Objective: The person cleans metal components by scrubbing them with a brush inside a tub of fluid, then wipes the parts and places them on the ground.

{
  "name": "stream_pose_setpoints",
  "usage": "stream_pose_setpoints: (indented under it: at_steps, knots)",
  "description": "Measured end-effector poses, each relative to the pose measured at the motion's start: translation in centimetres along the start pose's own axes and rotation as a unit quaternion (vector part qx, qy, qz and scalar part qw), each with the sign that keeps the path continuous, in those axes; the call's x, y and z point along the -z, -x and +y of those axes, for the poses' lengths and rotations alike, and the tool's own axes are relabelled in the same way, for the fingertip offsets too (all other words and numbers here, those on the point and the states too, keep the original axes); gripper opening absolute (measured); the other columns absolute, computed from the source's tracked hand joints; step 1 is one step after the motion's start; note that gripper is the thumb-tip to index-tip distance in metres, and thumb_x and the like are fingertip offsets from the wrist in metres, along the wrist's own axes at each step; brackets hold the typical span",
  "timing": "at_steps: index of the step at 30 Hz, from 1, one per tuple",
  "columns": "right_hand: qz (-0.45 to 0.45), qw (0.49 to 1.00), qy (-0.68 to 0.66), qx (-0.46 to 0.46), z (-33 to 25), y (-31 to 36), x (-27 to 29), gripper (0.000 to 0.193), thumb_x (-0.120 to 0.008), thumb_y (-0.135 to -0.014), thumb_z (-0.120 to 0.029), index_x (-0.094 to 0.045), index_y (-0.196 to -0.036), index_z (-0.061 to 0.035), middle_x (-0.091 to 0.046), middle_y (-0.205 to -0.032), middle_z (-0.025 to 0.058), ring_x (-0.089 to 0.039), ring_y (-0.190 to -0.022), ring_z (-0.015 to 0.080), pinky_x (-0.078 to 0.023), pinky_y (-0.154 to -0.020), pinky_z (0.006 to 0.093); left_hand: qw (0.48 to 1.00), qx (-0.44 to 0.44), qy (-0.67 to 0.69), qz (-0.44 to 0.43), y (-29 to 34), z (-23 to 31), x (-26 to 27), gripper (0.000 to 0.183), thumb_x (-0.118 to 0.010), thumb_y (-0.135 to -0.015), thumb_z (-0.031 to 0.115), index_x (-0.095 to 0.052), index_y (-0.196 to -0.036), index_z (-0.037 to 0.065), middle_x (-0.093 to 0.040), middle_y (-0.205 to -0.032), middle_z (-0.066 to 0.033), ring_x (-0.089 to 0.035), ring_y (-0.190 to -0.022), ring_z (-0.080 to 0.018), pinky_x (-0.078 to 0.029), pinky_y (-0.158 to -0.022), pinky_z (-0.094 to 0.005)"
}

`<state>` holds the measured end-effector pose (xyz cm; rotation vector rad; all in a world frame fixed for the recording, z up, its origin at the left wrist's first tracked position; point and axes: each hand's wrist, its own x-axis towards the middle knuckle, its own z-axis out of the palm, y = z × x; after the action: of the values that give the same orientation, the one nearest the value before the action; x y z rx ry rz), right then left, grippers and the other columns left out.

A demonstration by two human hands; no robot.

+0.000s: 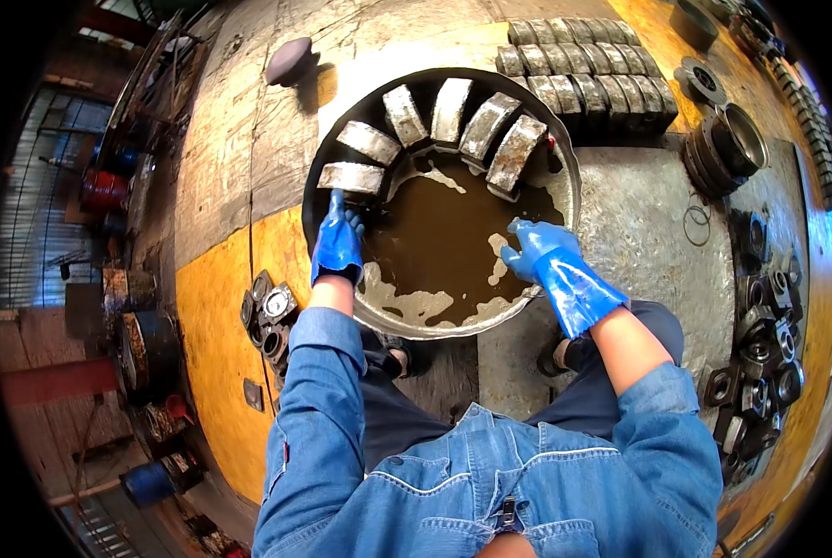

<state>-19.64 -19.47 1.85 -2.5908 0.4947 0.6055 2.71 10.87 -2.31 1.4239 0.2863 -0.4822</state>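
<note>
A wide round metal pan (576,200) holding murky brown liquid lies in front of me. Thick, slightly curved metal blocks (452,110) stand in an arc along its far and left inner side. My left hand (339,244), in a blue rubber glove, is at the pan's left side. One stretched digit touches the near edge of the leftmost block (351,176); the other fingers bend loosely, not wrapped round it. My right hand (544,251), gloved alike, hovers over the pan's right part with fingers apart and nothing in them.
Rows of similar blocks (583,60) stand beyond the pan at the right. Ring-shaped metal parts (727,149) and a heap of dark fittings (760,363) lie further right. More fittings (272,312) lie left of the pan. A dark lump (289,61) sits at the far left.
</note>
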Motion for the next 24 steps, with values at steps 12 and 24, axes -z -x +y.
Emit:
stream_pose_setpoints:
  at_steps: [12, 24]
  knots:
    - [-0.08, 0.996, 0.008, -0.044, -0.2, -0.3, 2.2, 0.061, -0.055, -0.097, -0.053, -0.058, -0.149, -0.0201, -0.073, -0.127, 0.0169, -0.069, -0.118, 0.036, -0.053, -0.105, 0.0479, 0.998, 0.022, -0.033, 0.053, -0.9, 1.4, -5.8, 0.076, -0.031, -0.108, 0.066, -0.046, -0.159, 0.011, -0.054, -0.158, -0.008, -0.048, -0.145, -0.0271, -0.032, -0.122, -0.0353]
    - [-0.123, 0.991, -0.055, 0.027, 0.7, 0.9, 4.7, 0.051, -0.063, -0.091, -0.057, -0.08, -0.111, -0.0128, -0.078, -0.106, 0.0137, -0.074, -0.101, 0.0327, -0.057, -0.091, 0.0437, 0.994, 0.02, -0.107, 0.003, 1.2, -2.1, -2.2, 0.076, -0.026, -0.11, 0.065, -0.054, -0.15, 0.007, -0.067, -0.138, -0.0094, -0.062, -0.125, -0.0293, -0.045, -0.11, -0.0403]
